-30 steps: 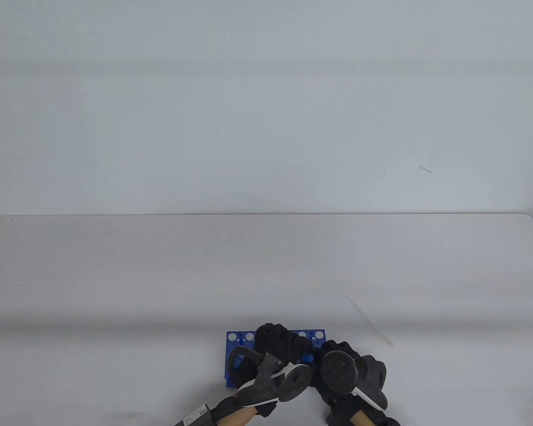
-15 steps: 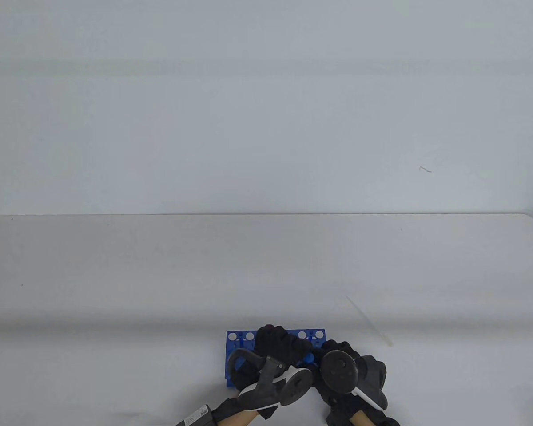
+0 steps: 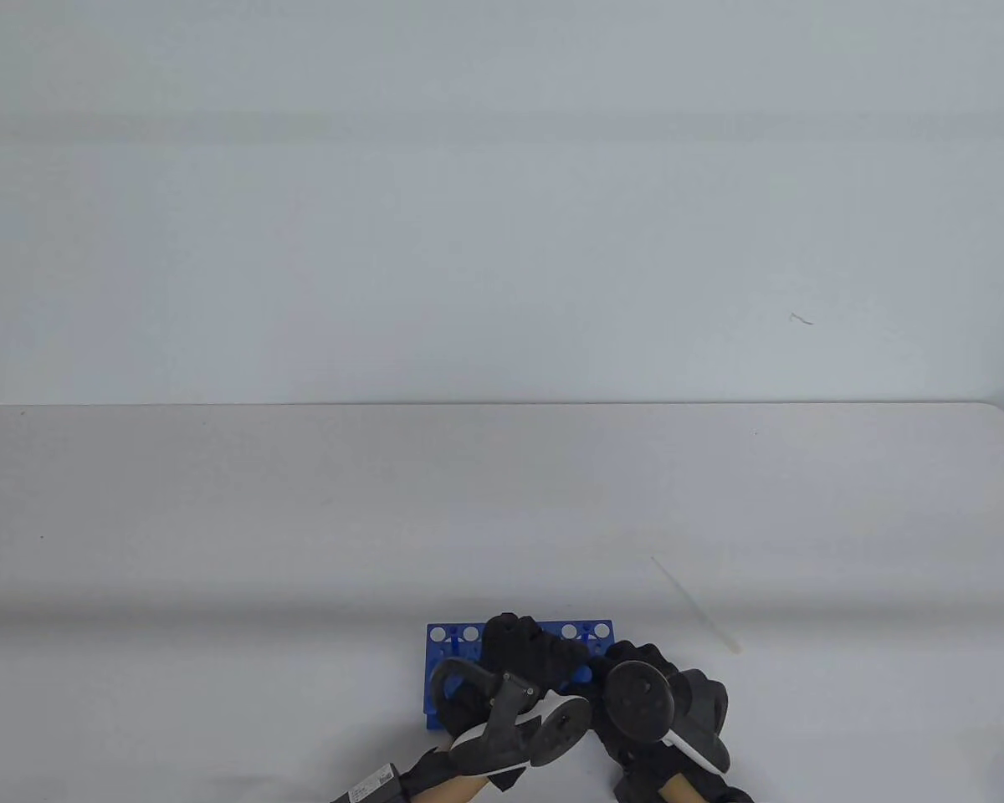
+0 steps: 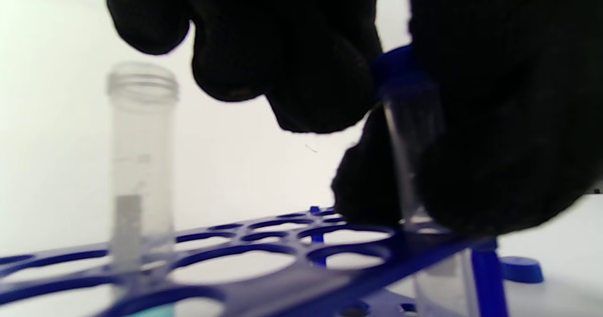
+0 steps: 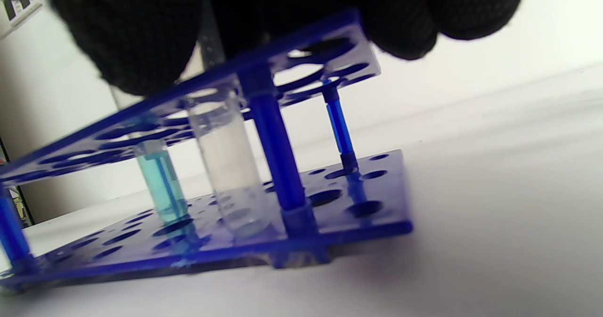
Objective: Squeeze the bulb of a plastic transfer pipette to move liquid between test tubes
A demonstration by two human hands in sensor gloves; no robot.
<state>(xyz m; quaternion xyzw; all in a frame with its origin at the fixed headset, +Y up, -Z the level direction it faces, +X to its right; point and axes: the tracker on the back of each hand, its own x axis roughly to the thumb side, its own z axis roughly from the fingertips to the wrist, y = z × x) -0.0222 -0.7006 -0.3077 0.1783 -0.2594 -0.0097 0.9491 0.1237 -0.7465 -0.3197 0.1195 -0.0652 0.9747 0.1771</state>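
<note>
A blue test tube rack (image 3: 448, 640) stands at the table's near edge, half hidden under both hands. My left hand (image 3: 523, 648) lies over its middle, fingers (image 4: 292, 48) curled at the blue cap (image 4: 400, 69) of a clear tube (image 4: 414, 138). My right hand (image 3: 636, 661) is at the rack's right end. Its fingers (image 5: 127, 34) rest on the top plate around that clear tube (image 5: 231, 166). An open tube (image 4: 141, 157) holds teal liquid (image 5: 162, 185). The clear pipette (image 3: 693, 604) lies on the table to the right, untouched.
A loose blue cap (image 4: 520, 270) lies on the table beside the rack (image 4: 282, 256). The white table (image 3: 301, 519) runs far back to a pale wall. The rack's base plate (image 5: 306, 232) sits flat on the table.
My left hand has turned a little over the rack and its tracker has dropped slightly toward the bottom edge. The right hand, rack and pipette have not moved.
</note>
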